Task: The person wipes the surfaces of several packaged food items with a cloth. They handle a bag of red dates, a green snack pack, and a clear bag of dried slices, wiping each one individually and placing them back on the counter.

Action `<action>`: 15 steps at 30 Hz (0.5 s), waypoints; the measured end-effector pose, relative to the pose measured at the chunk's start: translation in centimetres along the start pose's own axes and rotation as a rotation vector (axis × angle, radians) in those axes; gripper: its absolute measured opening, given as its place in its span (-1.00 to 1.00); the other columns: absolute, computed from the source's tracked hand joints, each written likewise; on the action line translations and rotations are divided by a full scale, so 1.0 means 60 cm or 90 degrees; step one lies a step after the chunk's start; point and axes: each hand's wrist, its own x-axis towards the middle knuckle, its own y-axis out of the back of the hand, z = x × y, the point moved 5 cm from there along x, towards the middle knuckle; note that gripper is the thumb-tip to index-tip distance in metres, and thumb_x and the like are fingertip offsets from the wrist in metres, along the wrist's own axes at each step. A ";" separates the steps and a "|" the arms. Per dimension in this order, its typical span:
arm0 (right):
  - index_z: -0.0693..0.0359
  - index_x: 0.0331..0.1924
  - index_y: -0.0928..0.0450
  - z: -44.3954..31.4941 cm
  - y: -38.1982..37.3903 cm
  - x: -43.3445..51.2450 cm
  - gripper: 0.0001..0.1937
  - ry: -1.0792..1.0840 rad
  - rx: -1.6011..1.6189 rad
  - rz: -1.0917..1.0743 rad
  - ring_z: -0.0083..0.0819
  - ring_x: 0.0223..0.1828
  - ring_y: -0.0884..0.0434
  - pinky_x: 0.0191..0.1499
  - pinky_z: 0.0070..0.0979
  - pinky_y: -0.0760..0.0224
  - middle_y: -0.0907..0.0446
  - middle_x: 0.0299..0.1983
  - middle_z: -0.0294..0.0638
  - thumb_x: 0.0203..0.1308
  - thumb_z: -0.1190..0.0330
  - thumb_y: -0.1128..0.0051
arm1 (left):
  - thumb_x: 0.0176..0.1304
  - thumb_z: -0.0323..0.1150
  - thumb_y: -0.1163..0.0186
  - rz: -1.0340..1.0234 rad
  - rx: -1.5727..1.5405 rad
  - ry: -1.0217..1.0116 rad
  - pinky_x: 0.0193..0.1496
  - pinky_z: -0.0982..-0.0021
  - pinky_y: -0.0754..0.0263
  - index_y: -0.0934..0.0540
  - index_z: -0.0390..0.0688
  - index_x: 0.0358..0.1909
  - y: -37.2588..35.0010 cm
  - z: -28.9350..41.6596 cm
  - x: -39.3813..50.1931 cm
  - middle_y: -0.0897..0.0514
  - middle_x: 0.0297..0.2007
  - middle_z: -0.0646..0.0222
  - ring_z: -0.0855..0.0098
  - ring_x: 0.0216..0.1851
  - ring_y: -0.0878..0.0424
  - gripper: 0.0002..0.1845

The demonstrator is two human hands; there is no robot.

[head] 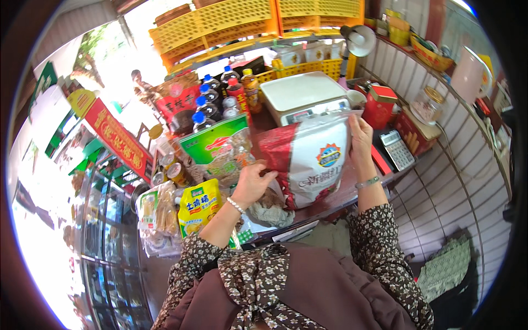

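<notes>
A red, white and silver plastic pouch (319, 159) with printed writing stands tilted above the front of the counter. My right hand (361, 134) grips its upper right edge, thumb on the near face. At the pouch's left edge, the bent fingers of my left hand (253, 183) pinch the red side; part of that grip is hidden. Just behind my left hand is a clear bag with a green top (218, 146), holding pale dried food. A yellow seasoning pouch (200, 206) lies left of my left wrist. Below the pouch sits a crumpled grey cloth or bag (270, 210).
Behind the pouch stands a weighing scale (303, 90). Bottles with blue caps (202, 119) and several cans (177, 173) crowd the left. A calculator (397, 149) and red tin (379, 105) are at right. Packed dried goods (159, 210) line the left edge, near a glass case (111, 214).
</notes>
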 end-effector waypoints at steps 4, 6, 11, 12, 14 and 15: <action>0.30 -0.20 -0.57 0.010 0.042 -0.012 -0.81 -0.061 -0.026 -0.140 -0.71 -0.39 -0.49 -0.33 -0.70 -0.34 -0.58 -0.35 -0.40 0.28 0.34 -0.03 | 0.12 -0.39 -0.21 -0.012 -0.087 0.091 -0.42 0.36 -0.34 -0.49 -0.34 -0.41 -0.024 -0.039 -0.007 -0.52 -0.56 0.24 0.45 -0.49 -0.47 -0.82; 0.36 -0.12 -0.55 0.025 0.059 -0.040 -0.77 -0.098 -0.046 -0.145 -0.65 -0.29 -0.54 -0.22 -0.66 -0.40 -0.60 -0.27 -0.32 0.24 0.38 -0.05 | 0.18 -0.42 -0.15 -0.027 -0.155 0.150 -0.35 0.45 -0.34 -0.51 -0.32 -0.33 -0.037 -0.058 -0.007 -0.56 -0.49 0.40 0.61 -0.40 -0.44 -0.86; 0.41 -0.07 -0.54 0.062 0.079 -0.095 -0.73 -0.193 -0.051 -0.091 -0.55 -0.20 -0.57 -0.09 -0.59 -0.45 -0.62 -0.19 -0.22 0.15 0.48 -0.15 | 0.23 -0.54 0.01 -0.045 -0.319 0.121 -0.03 0.45 -0.44 -0.48 -0.31 -0.04 -0.049 -0.065 -0.007 -0.62 -0.15 0.30 0.48 -0.16 -0.58 -0.74; 0.40 -0.08 -0.55 0.061 0.078 -0.098 -0.74 -0.170 -0.036 -0.099 -0.56 -0.21 -0.57 -0.11 -0.60 -0.45 -0.62 -0.20 -0.22 0.14 0.49 -0.15 | 0.23 -0.54 0.01 -0.043 -0.354 0.130 -0.04 0.45 -0.45 -0.48 -0.31 -0.05 -0.051 -0.066 -0.006 -0.62 -0.15 0.29 0.47 -0.16 -0.58 -0.74; 0.39 -0.10 -0.57 0.064 0.076 -0.104 -0.75 -0.156 -0.021 -0.088 -0.57 -0.24 -0.57 -0.13 -0.61 -0.45 -0.63 -0.23 -0.24 0.13 0.50 -0.16 | 0.23 -0.54 0.00 -0.039 -0.396 0.140 -0.04 0.44 -0.45 -0.49 -0.32 -0.06 -0.053 -0.068 -0.006 -0.62 -0.16 0.28 0.47 -0.17 -0.58 -0.75; 0.39 -0.10 -0.56 0.066 0.076 -0.105 -0.76 -0.161 -0.055 -0.080 -0.57 -0.24 -0.57 -0.13 -0.61 -0.45 -0.62 -0.24 -0.24 0.14 0.49 -0.15 | 0.23 -0.54 0.00 -0.035 -0.402 0.139 -0.04 0.44 -0.45 -0.49 -0.32 -0.06 -0.053 -0.069 -0.006 -0.62 -0.16 0.27 0.47 -0.17 -0.58 -0.75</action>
